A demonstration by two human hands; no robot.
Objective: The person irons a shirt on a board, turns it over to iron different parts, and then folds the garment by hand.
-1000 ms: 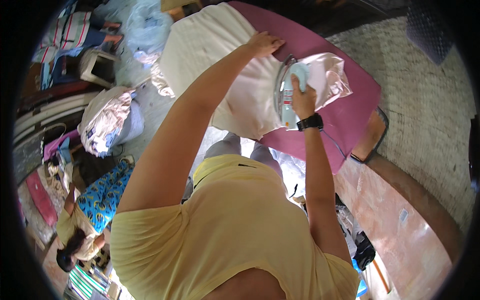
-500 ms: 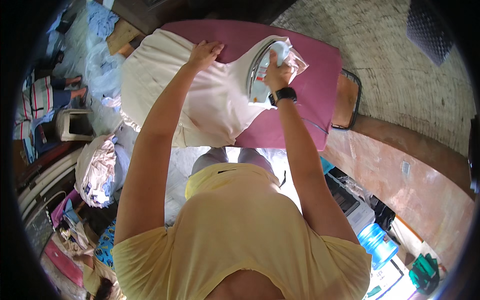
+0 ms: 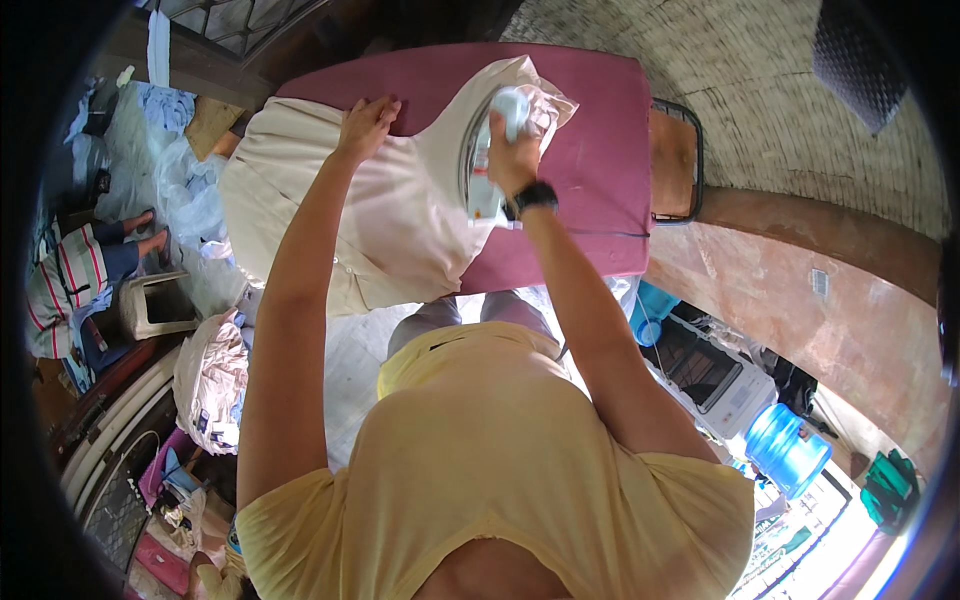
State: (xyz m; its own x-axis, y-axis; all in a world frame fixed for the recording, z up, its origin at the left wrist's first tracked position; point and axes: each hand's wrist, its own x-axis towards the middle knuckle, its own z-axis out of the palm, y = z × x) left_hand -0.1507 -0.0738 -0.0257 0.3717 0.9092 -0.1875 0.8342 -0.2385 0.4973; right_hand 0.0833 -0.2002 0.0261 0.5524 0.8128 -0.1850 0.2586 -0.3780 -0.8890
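A cream buttoned garment (image 3: 300, 190) lies spread over a maroon ironing board (image 3: 600, 150), its narrower part reaching toward the far right. My right hand (image 3: 512, 160) is wrapped round the handle of a white clothes iron (image 3: 482, 200), which rests on that narrower part. A black watch sits on the right wrist. At the garment's far edge, my left hand (image 3: 369, 127) lies on the cloth with its fingers stretched out and pointing right. The iron's soleplate is hidden against the fabric.
A metal frame (image 3: 697, 165) juts from the board's right end, near a low wall (image 3: 760, 270). Left on the floor are a stool (image 3: 160, 305), a bundle of clothes (image 3: 212, 380) and a seated person's legs (image 3: 140, 235). A blue water jug (image 3: 788, 450) stands lower right.
The whole view has shifted, so the board and both hands appear farther left. The right hand still grips the iron on the garment, and the left hand stays at its far edge.
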